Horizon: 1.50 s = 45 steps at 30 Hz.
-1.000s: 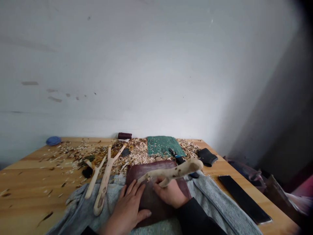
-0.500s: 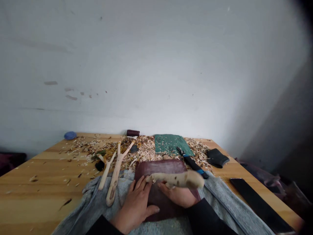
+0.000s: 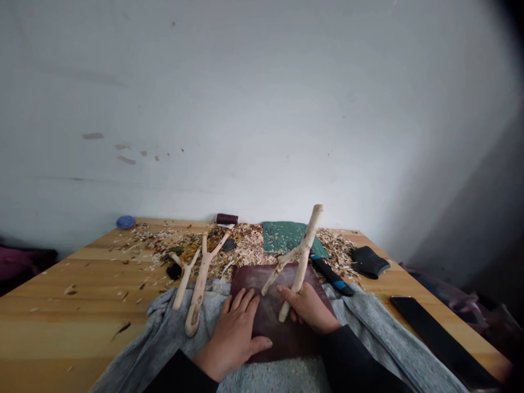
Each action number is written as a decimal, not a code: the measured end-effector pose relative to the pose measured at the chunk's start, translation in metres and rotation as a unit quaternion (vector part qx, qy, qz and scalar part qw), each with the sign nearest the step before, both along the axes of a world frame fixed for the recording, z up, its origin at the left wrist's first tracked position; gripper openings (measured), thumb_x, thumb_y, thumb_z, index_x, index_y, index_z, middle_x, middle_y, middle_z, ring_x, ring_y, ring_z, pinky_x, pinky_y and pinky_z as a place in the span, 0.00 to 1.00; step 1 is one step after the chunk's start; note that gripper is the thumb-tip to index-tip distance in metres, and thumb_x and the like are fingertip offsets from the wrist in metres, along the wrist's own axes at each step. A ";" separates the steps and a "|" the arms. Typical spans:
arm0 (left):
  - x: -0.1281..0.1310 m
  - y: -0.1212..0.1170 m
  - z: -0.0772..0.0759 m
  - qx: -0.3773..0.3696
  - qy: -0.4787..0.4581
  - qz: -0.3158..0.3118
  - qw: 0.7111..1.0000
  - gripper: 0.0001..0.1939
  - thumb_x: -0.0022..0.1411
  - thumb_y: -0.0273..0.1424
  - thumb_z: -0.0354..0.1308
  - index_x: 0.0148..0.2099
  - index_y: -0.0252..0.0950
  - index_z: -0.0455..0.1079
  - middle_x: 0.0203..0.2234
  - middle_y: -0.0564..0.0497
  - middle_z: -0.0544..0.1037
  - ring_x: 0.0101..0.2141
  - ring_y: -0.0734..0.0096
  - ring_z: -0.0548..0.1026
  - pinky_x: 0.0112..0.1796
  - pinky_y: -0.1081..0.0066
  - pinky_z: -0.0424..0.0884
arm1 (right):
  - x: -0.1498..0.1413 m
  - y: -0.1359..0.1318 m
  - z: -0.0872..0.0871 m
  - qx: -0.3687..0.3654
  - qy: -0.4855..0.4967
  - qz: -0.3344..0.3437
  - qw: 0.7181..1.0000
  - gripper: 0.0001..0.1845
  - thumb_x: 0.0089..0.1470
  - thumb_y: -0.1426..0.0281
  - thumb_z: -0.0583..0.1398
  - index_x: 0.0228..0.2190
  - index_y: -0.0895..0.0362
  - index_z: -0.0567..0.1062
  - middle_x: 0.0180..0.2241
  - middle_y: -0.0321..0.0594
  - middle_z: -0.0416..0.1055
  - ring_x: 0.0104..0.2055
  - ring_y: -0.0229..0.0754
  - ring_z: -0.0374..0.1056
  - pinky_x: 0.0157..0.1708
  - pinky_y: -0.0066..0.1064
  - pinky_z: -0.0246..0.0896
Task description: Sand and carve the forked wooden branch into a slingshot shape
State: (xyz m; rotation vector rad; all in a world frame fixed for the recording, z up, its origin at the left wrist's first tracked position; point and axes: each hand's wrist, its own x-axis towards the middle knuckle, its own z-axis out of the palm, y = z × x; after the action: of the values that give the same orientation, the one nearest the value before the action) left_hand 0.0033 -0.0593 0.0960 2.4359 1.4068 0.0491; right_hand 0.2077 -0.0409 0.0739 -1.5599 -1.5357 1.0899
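My right hand point(image 3: 309, 307) grips a peeled, forked wooden branch point(image 3: 305, 248) by one prong, its thick end pointing up toward the wall. Beneath it lies a dark red sheet point(image 3: 282, 341), which looks like sandpaper with pale dust on its middle. My left hand point(image 3: 235, 330) rests flat on the left edge of this sheet, fingers spread. Under the sheet is a grey cloth point(image 3: 274, 377). To the left of my left hand lie two more peeled wooden forks, a larger one point(image 3: 200, 289) and a smaller one point(image 3: 183, 284).
Wood shavings point(image 3: 249, 240) cover the table's back. Among them are a green sheet point(image 3: 282, 236), a black-and-blue utility knife point(image 3: 331, 275) and a thread spool point(image 3: 226, 219). A black piece point(image 3: 369, 262) and a phone point(image 3: 440, 338) lie right; a blue roll point(image 3: 125, 222) sits far left.
The branch in my right hand has swung from lying nearly level, thick end to the right, to standing up with its fork downward. My left hand stays flat on the sheet.
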 end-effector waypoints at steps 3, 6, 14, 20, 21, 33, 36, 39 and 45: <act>0.001 -0.001 0.000 0.001 -0.005 0.003 1.000 0.41 0.56 0.47 0.57 0.66 0.33 0.55 0.66 0.40 0.52 0.65 0.47 0.47 0.61 0.47 0.45 | -0.001 -0.001 0.001 0.012 -0.018 0.003 1.000 0.22 0.53 0.53 0.56 0.18 0.56 0.66 0.09 0.28 0.59 0.10 0.31 0.53 0.10 0.22 0.45; 0.000 0.001 -0.002 0.007 -0.009 0.003 1.000 0.40 0.56 0.48 0.56 0.66 0.33 0.55 0.66 0.40 0.52 0.65 0.47 0.48 0.61 0.46 0.45 | 0.003 0.002 0.001 0.038 -0.049 -0.018 0.998 0.20 0.52 0.57 0.57 0.16 0.55 0.65 0.10 0.30 0.61 0.12 0.32 0.56 0.13 0.23 0.47; -0.002 0.004 -0.010 0.016 -0.008 0.001 1.000 0.42 0.55 0.48 0.57 0.66 0.32 0.55 0.66 0.41 0.53 0.65 0.48 0.48 0.61 0.47 0.45 | 0.022 0.015 -0.002 0.091 -0.119 -0.114 0.982 0.18 0.52 0.62 0.56 0.14 0.53 0.62 0.10 0.32 0.59 0.15 0.36 0.59 0.17 0.26 0.48; 0.000 0.002 -0.003 0.008 -0.010 0.006 1.000 0.40 0.56 0.48 0.56 0.65 0.33 0.57 0.65 0.40 0.56 0.65 0.47 0.49 0.61 0.47 0.46 | -0.014 -0.006 0.000 0.130 -0.110 -0.004 0.985 0.16 0.49 0.65 0.57 0.14 0.55 0.63 0.14 0.32 0.65 0.19 0.34 0.61 0.19 0.24 0.50; 0.000 0.002 -0.003 0.005 -0.007 0.005 1.000 0.40 0.55 0.48 0.57 0.65 0.33 0.57 0.64 0.39 0.57 0.65 0.47 0.48 0.61 0.47 0.45 | -0.018 -0.008 0.001 0.134 -0.115 0.009 0.984 0.16 0.49 0.65 0.57 0.14 0.55 0.63 0.15 0.32 0.66 0.20 0.34 0.61 0.20 0.24 0.51; 0.000 0.002 -0.009 0.011 0.003 0.020 1.000 0.45 0.54 0.50 0.56 0.66 0.29 0.54 0.66 0.39 0.51 0.65 0.47 0.47 0.61 0.47 0.45 | 0.023 0.012 0.000 0.136 -0.169 -0.112 0.970 0.16 0.48 0.65 0.55 0.14 0.53 0.58 0.15 0.36 0.62 0.21 0.37 0.60 0.21 0.26 0.50; 0.000 0.002 -0.012 0.023 0.020 0.043 0.999 0.46 0.52 0.52 0.56 0.66 0.29 0.54 0.66 0.37 0.51 0.65 0.44 0.45 0.61 0.45 0.44 | -0.002 0.000 0.001 0.142 -0.147 -0.045 0.978 0.16 0.49 0.65 0.54 0.14 0.53 0.59 0.14 0.34 0.62 0.20 0.36 0.59 0.20 0.25 0.50; -0.001 0.004 -0.015 0.030 0.040 0.056 0.997 0.48 0.51 0.53 0.56 0.66 0.29 0.54 0.66 0.35 0.50 0.65 0.43 0.43 0.61 0.43 0.42 | -0.023 -0.010 0.003 0.150 -0.141 0.006 0.978 0.15 0.48 0.65 0.56 0.15 0.54 0.61 0.15 0.33 0.64 0.20 0.34 0.59 0.22 0.24 0.51; -0.002 0.002 -0.013 0.039 0.053 0.063 0.996 0.50 0.52 0.55 0.54 0.67 0.25 0.51 0.66 0.36 0.49 0.65 0.43 0.44 0.61 0.42 0.41 | 0.000 0.003 0.003 0.106 -0.169 -0.074 0.977 0.16 0.49 0.65 0.56 0.15 0.54 0.61 0.13 0.34 0.62 0.19 0.36 0.60 0.19 0.25 0.47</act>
State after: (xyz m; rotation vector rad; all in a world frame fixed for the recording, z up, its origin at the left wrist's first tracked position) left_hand 0.0015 -0.0575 0.0826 2.4413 1.6326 0.0034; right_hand 0.2075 -0.0378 0.0769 -1.7390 -1.6615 0.5763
